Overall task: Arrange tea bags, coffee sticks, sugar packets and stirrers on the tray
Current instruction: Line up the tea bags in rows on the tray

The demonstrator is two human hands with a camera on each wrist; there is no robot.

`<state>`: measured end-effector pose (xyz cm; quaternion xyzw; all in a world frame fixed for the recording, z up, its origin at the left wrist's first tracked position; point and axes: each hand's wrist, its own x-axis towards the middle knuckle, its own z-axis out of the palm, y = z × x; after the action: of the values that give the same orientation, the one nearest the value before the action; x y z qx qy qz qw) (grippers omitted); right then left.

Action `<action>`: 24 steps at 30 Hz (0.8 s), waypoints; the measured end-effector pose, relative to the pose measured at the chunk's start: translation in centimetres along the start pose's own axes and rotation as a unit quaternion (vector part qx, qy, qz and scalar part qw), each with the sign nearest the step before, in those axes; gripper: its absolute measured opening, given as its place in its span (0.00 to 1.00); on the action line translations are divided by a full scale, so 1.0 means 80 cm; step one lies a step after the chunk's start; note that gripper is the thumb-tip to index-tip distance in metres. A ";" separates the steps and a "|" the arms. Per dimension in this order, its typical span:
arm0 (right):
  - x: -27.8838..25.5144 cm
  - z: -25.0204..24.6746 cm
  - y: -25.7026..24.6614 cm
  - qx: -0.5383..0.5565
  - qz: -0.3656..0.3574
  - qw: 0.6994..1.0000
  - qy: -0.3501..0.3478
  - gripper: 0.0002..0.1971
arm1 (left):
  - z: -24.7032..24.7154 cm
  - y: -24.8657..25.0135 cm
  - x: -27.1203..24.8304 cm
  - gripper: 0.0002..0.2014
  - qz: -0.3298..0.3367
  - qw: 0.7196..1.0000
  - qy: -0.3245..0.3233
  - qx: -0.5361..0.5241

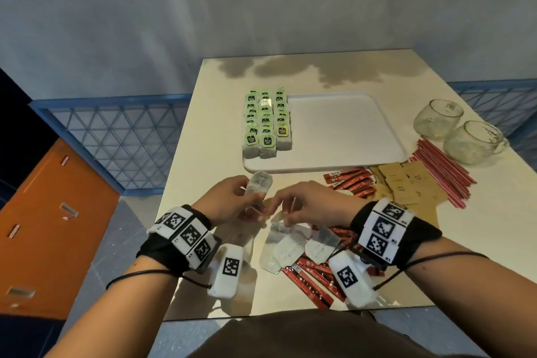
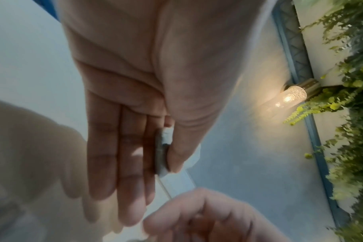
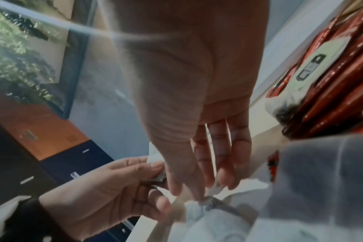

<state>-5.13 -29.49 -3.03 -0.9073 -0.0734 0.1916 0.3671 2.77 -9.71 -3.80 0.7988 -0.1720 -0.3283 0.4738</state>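
Observation:
My left hand pinches a white tea bag between thumb and fingers, just in front of the white tray. The left wrist view shows that tea bag edge-on under the thumb. My right hand hangs close beside it, and its fingertips pinch the gathered top of a loose tea bag from the pile. Three rows of green-tagged tea bags fill the tray's left side. Red coffee sticks, brown sugar packets and red stirrers lie on the table.
More coffee sticks lie under the loose tea bags near the table's front edge. Two glass mugs stand right of the tray. An orange cabinet and a blue lattice rail are to the left.

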 end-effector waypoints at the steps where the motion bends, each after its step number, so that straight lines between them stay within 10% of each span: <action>1: 0.001 0.004 -0.003 -0.019 -0.004 1.000 -0.020 0.13 | -0.002 -0.002 -0.002 0.10 -0.005 1.000 0.007 -0.010; 12: 0.028 -0.009 0.003 -0.040 0.066 0.994 0.077 0.03 | -0.003 0.003 -0.020 0.07 -0.054 0.971 0.102 -0.210; 17: 0.039 -0.026 -0.012 0.195 0.057 0.961 0.189 0.08 | 0.001 0.001 -0.019 0.14 -0.082 0.954 0.118 -0.263; 24: 0.055 -0.015 -0.051 0.360 0.026 0.919 0.160 0.07 | 0.007 0.011 -0.015 0.15 -0.084 0.942 0.132 -0.298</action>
<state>-0.61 -26.11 -0.68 -0.7340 0.0842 0.0673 0.6706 1.56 -9.78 -2.81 0.6690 0.0659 -0.2949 0.6791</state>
